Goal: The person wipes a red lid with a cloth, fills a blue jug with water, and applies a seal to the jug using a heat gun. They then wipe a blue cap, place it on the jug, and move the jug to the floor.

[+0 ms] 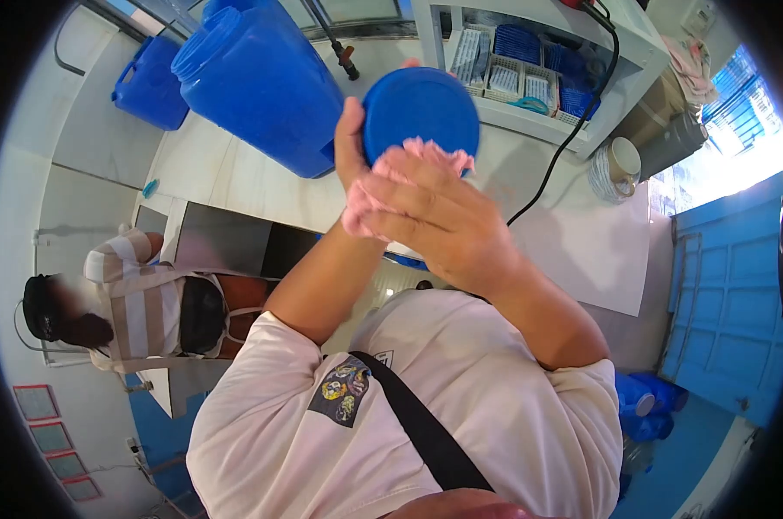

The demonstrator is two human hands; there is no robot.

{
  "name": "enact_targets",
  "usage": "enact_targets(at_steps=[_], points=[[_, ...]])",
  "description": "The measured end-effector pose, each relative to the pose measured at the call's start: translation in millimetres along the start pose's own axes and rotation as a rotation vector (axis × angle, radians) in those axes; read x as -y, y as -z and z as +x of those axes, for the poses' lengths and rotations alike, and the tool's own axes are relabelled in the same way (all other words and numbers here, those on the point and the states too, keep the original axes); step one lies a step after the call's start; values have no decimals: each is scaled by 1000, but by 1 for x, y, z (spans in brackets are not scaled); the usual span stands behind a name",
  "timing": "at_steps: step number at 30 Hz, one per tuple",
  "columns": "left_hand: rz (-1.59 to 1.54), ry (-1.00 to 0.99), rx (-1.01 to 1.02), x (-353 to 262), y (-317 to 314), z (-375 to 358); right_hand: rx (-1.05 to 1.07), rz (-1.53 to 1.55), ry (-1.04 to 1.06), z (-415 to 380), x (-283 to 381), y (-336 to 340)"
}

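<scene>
My left hand [349,145] grips a round blue lid [421,111] by its edge. The thumb lies along the left side, and fingertips show at the far rim. My right hand [447,216] presses a bunched pink cloth [375,200] against the near part of the lid, its fingers closed over the cloth. The cloth also covers part of my left hand. Just left of the lid, a large blue jug [266,91] stands on the white counter [227,160], its threaded mouth uncovered.
A smaller blue jug [152,85] stands farther left. A white shelf [543,112] holds baskets of packets, with a black cable [573,138] hanging before it. A mug [623,164] and dark tumbler [675,145] are at right. Another person [145,307] is at far left.
</scene>
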State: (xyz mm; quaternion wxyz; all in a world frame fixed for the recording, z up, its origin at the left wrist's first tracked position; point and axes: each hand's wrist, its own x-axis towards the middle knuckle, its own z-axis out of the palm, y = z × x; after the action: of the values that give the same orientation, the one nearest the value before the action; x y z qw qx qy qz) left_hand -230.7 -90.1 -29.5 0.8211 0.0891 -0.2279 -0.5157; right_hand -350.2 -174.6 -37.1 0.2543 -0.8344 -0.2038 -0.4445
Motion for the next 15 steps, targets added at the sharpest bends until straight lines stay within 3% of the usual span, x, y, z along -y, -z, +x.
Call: enact_targets(at_steps=[2,4,6,7,9,12,13,15], points=[[352,-248,-297,1,11,2,62,72,-79,-29,-8,3],[418,-266,-314,5,59,1,147,106,-190,-57,-22,12],[535,-246,-581,25,98,-3,36,631,-1258,-76,-27,23],[590,-195,-588,37,118,-8,30,626,-1261,-80,-32,26],[695,-103,-560,56,141,-20,-543,1201,-1142,-88,-41,33],[960,-149,-514,78,170,-22,-731,1342,-1229,-74,-30,55],[1014,-143,-582,82,165,-21,-731,1343,-1229,-77,-31,55],[1064,-134,-604,84,164,-22,-585,938,-1102,-87,-33,54]])
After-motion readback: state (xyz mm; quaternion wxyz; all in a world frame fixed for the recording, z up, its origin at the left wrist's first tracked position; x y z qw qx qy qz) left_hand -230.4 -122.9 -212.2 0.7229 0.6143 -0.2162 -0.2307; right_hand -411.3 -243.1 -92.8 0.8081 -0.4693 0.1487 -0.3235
